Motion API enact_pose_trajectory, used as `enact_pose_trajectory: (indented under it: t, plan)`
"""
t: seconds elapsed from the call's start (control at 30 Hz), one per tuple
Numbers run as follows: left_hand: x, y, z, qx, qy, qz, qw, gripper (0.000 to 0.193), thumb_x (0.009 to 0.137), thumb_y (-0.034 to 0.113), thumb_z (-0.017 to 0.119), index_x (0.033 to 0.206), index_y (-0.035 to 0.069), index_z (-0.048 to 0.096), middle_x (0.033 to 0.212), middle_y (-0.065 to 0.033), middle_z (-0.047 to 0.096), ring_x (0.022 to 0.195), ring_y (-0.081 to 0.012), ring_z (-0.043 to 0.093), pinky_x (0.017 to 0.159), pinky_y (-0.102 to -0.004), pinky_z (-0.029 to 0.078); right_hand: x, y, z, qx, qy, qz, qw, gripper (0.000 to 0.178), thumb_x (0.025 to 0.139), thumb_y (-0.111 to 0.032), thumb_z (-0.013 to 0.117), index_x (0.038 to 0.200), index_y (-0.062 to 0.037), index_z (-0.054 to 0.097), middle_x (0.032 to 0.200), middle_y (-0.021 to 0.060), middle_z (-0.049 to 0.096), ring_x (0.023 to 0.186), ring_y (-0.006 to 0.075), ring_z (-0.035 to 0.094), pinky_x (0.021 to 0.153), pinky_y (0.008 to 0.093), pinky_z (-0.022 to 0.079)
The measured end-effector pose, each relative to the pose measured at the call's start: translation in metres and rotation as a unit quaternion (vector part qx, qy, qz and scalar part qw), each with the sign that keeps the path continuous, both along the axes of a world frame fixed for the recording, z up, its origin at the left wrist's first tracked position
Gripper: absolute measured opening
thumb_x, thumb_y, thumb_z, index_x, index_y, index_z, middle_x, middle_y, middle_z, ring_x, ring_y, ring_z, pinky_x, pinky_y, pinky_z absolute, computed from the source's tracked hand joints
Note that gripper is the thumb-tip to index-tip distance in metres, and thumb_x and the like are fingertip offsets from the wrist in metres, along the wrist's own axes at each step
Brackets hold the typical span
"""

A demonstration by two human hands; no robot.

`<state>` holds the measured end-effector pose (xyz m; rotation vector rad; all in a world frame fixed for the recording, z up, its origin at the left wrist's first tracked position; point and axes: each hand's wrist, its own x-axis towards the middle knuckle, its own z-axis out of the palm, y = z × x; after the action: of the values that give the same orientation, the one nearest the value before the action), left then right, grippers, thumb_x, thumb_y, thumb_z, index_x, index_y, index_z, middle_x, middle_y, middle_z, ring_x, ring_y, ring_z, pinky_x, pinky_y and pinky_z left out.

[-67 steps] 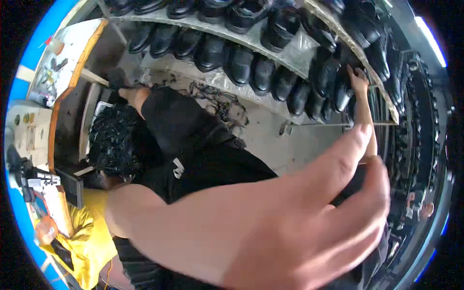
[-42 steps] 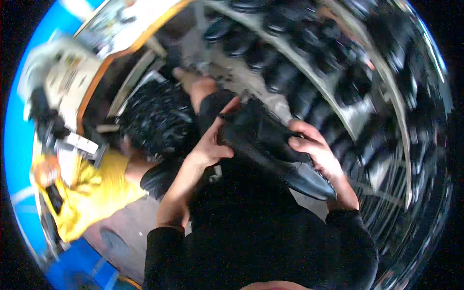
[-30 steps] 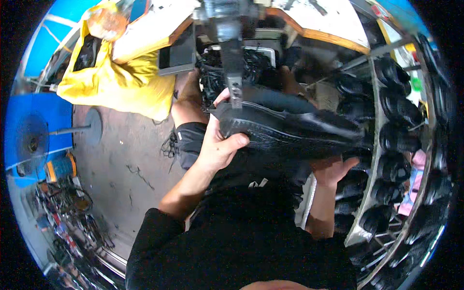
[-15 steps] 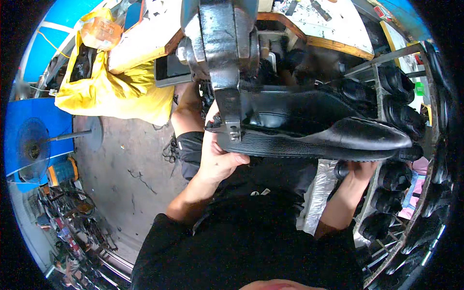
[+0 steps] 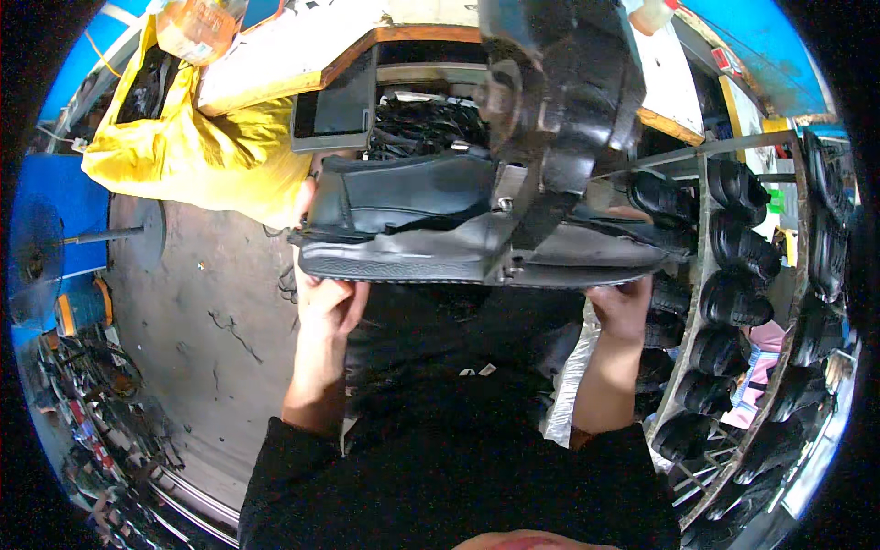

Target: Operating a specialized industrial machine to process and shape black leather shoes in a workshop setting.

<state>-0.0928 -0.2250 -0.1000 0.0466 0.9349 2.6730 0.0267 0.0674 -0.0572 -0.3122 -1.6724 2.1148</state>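
Closest to us: our matte black cloth shirt. Above it we've got a blocky, dark, glossy metal machine arm, its narrow lower end crossing in front of a low-cut black leather-look shoe; contact there, we can't tell. Left hand has its fingers curled against the sole at the heel end, gripping. Right hand grips the toe end, fingers partly hidden behind the shoe. So the shoe sits raised between both hands, side-on, heel left, toe right.

Shoe looks: smooth semi-gloss upper, greyish sheen low down, finely textured sidewall at the heel, long flat sole edge.

Beyond it: tangled heap of thin black strips, shallow grey rectangular tray, crumpled yellow fabric bag, white-topped counter with orange-brown wooden edging. To our right, a metal-framed rack carries rows of chunky black shoes. Left, scuffed grey floor with dark stringy scraps, then a flat blue panel.
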Motion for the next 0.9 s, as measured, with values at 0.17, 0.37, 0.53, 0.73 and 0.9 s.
enact_pose_trajectory:
  t: [0.17,0.37,0.53,0.73,0.9]
  plan:
    - [-0.011,-0.034,-0.007,-0.031,-0.013,0.023,0.999,0.099,0.075,-0.005,0.070,0.158,0.014,0.020,0.112,-0.0067,0.064,0.092,-0.0183,0.064,0.079,-0.0322,0.056,-0.017,-0.018,0.002,0.060,-0.085,0.066,0.992,0.081,0.067,-0.013,0.091,0.134,-0.0021,0.048,0.124,0.0100,0.060,0.112,0.0203,0.061,0.096,0.0345,0.052]
    - [-0.016,-0.063,-0.029,-0.117,-0.042,0.010,0.992,0.083,0.086,0.011,0.070,0.156,0.008,0.025,0.140,-0.0166,0.053,0.128,-0.0325,0.054,0.105,-0.0441,0.047,-0.032,-0.047,0.013,0.021,-0.020,0.111,0.993,0.060,0.075,0.001,0.085,0.126,-0.0006,0.055,0.120,0.0089,0.061,0.110,0.0186,0.062,0.095,0.0319,0.051]
    - [-0.024,-0.029,0.005,-0.323,0.266,0.215,0.882,0.077,0.091,0.035,0.059,0.153,0.002,0.028,0.159,-0.0261,0.029,0.149,-0.0376,0.026,0.119,-0.0497,0.025,-0.045,-0.041,0.030,0.261,0.004,0.145,0.954,0.063,0.076,-0.006,0.086,0.129,-0.0020,0.054,0.116,0.0079,0.063,0.108,0.0183,0.063,0.093,0.0308,0.051]
    - [-0.019,0.037,0.103,-0.509,0.485,-0.049,0.710,0.085,0.069,0.036,0.089,0.139,0.005,0.052,0.137,-0.0164,0.058,0.134,-0.0353,0.050,0.118,-0.0568,0.023,-0.042,-0.042,0.055,0.483,-0.007,0.107,0.869,0.060,0.079,-0.015,0.082,0.131,-0.0036,0.054,0.115,0.0158,0.063,0.108,0.0340,0.065,0.092,0.0378,0.052]
    - [-0.026,0.049,0.100,-0.458,0.410,-0.182,0.768,0.062,0.067,0.017,0.090,0.122,0.004,0.063,0.115,-0.0111,0.068,0.107,-0.0252,0.066,0.101,-0.0394,0.047,-0.046,-0.048,0.071,0.507,-0.046,0.162,0.845,0.062,0.078,-0.020,0.083,0.126,-0.0015,0.049,0.115,0.0170,0.063,0.108,0.0365,0.064,0.092,0.0394,0.053]
